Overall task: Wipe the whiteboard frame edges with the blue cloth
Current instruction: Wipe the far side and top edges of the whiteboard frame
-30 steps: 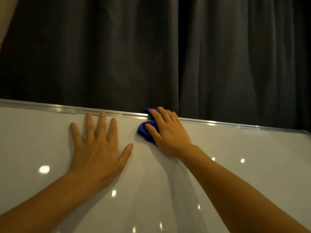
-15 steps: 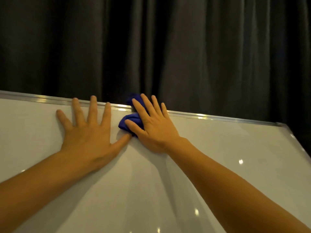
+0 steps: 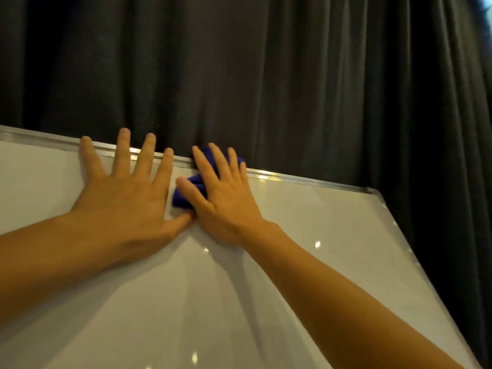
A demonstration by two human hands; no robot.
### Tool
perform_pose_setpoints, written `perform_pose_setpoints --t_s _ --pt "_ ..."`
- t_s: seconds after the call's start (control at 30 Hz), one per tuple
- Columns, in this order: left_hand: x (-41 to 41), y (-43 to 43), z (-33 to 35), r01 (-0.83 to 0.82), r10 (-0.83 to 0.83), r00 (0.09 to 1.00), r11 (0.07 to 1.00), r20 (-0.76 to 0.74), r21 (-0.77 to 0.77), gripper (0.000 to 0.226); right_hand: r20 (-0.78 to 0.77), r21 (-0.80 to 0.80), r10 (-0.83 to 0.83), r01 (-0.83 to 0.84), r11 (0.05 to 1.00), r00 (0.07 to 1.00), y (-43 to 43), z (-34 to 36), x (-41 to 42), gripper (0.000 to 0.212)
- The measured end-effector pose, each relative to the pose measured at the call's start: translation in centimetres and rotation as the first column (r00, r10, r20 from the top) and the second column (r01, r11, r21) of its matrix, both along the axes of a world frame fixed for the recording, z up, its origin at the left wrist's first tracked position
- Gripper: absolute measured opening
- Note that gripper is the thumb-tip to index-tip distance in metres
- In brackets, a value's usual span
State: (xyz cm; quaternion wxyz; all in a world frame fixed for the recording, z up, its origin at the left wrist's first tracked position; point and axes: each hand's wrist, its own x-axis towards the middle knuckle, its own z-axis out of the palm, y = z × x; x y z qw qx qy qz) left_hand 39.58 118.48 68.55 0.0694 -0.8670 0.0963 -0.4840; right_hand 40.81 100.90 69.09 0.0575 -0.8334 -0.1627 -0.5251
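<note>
The whiteboard [image 3: 306, 249] fills the lower part of the view, with a silver metal frame edge [image 3: 306, 180] along its top. My right hand [image 3: 226, 198] presses a bunched blue cloth [image 3: 186, 194] against the top frame edge; most of the cloth is hidden under the palm and fingers. My left hand [image 3: 125, 193] lies flat on the board just left of it, fingers spread, fingertips reaching over the frame. Its thumb touches the right hand below the cloth.
A dark grey curtain [image 3: 266, 75] hangs close behind the board. The board's top right corner [image 3: 372, 190] and its right frame edge [image 3: 415, 265] run down to the lower right. Small light reflections dot the board surface.
The view has shifted right, showing the board's right corner and side edge. My hands have come together, the left thumb now meeting the right hand. The cloth stays on the top frame.
</note>
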Motion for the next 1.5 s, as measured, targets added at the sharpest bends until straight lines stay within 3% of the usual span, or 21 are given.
perform_pose_setpoints --t_s 0.07,0.17,0.23,0.33,0.4,0.47,0.57,0.67,0.77,0.87,0.93,1.0,1.1,1.2,1.3,1.4,1.5 --pt "0.1 -0.2 0.1 -0.012 0.012 1.000 1.000 -0.002 -0.004 0.117 0.000 -0.055 0.065 -0.064 0.996 0.998 1.0 0.0 0.0 0.070" --pt "0.7 -0.2 0.2 -0.043 0.043 0.999 0.999 0.013 0.008 0.122 0.033 -0.098 0.028 -0.024 0.995 0.999 -3.6 1.4 0.1 0.068" --pt "0.4 -0.3 0.6 -0.027 0.027 0.999 1.000 -0.041 0.001 0.124 0.032 0.029 -0.072 0.072 0.997 0.997 -9.5 1.9 0.3 0.065" --pt "0.5 -1.8 0.7 -0.040 0.041 0.997 0.999 -0.065 0.012 0.122 -0.102 0.247 -0.261 0.278 0.928 0.960 -18.9 2.2 0.0 0.063" --pt "0.2 -4.1 0.7 -0.042 0.043 0.996 0.999 -0.076 0.014 0.120 -0.165 0.302 -0.267 0.306 0.903 0.950 -21.5 2.5 0.1 0.065" --pt "-0.4 -7.4 0.8 -0.025 0.026 0.995 1.000 -0.099 0.007 0.122 -0.134 0.257 -0.214 0.242 0.936 0.968 -20.1 2.6 0.4 0.067" --pt "-0.6 -14.2 0.5 0.016 -0.015 0.997 1.000 -0.070 0.008 0.120 -0.025 0.017 -0.044 0.045 0.999 0.999 -16.7 1.3 0.9 0.066" --pt "-0.5 -20.8 -0.1 0.005 -0.005 1.000 1.000 -0.014 -0.018 0.116 -0.044 -0.113 0.068 -0.073 0.991 0.997 -18.9 1.3 1.0 0.058" --pt "-0.3 -25.0 -0.4 -0.065 0.058 0.995 0.994 -0.086 -0.088 0.124 -0.058 -0.106 -0.112 0.105 0.989 0.992 -28.1 2.4 1.8 0.057" --pt "0.8 -27.6 -0.8 -0.063 0.052 0.993 0.992 -0.104 -0.109 0.124 -0.101 -0.001 -0.357 0.359 0.933 0.929 -37.7 3.0 2.4 0.059" --pt "0.7 -29.1 -0.6 -0.070 0.054 0.991 0.989 -0.120 -0.129 0.122 -0.158 0.048 -0.420 0.432 0.900 0.893 -40.3 3.4 2.7 0.063" --pt "0.4 -31.1 -0.2 -0.082 0.062 0.988 0.988 -0.142 -0.134 0.121 -0.136 0.038 -0.364 0.372 0.928 0.922 -39.2 3.2 3.0 0.066" --pt "0.7 -34.0 0.3 -0.048 0.040 0.994 0.996 -0.098 -0.079 0.119 -0.014 -0.064 -0.048 0.047 0.997 0.999 -34.6 1.7 3.0 0.067" --pt "0.8 -35.4 0.8 0.007 -0.007 0.999 1.000 -0.034 -0.008 0.119 -0.011 -0.169 0.101 -0.102 0.980 0.995 -34.1 1.9 2.7 0.065" --pt "1.2 -35.1 0.7 -0.008 0.010 0.998 1.000 -0.070 0.023 0.125 0.030 -0.105 -0.075 0.078 0.991 0.997 -39.4 3.7 3.4 0.059" --pt "1.7 -35.2 0.0 0.023 -0.017 0.991 0.999 -0.130 0.043 0.123 -0.112 0.068 -0.356 0.364 0.929 0.928 -45.8 4.5 3.6 0.056" --pt "2.1 -36.6 -0.1 0.029 -0.027 0.993 0.999 -0.115 0.013 0.121 -0.168 0.112 -0.359 0.379 0.919 0.918 -45.1 4.6 4.0 0.057"
